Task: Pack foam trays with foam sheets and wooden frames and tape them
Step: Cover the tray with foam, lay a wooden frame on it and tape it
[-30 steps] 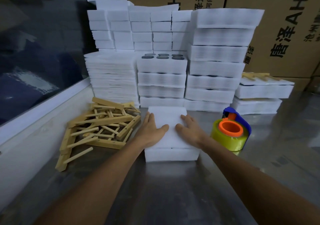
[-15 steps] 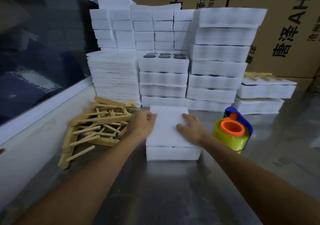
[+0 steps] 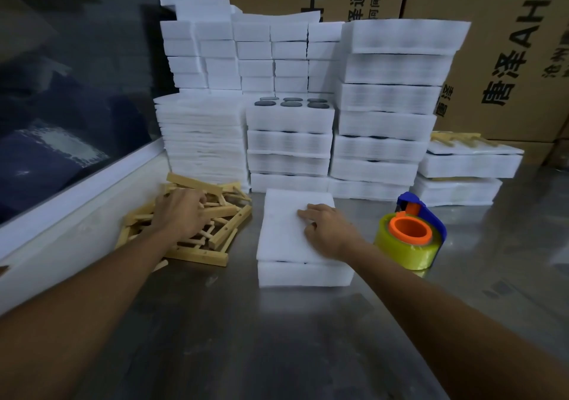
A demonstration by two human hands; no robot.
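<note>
Both hands were flat on the foam a second ago; now my left hand (image 3: 180,211) has gone off to the left and sits on the pile of wooden frames (image 3: 197,230) beside the white ledge. Its fingers curl down over the sticks, but I cannot tell whether that grip has closed on a frame or only rests on the heap. I judge the sheet is settled and a frame is the next piece to go on.

Just right of the pile, the foam tray (image 3: 304,271) lies on the steel table (image 3: 277,338) with a foam sheet (image 3: 286,227) covering its top, so whatever is inside is hidden. My right hand (image 3: 329,230) lies on that sheet, fingers loosely bent, pressing and holding nothing, its grip open.

Behind, the middle stack's top tray (image 3: 289,116) shows six round wells with dark discs in them. Right of my hand stands the yellow tape roll (image 3: 408,242) in its blue dispenser, untouched. Farthest right, a finished-looking tray (image 3: 471,161) has a frame lying on top.
</note>
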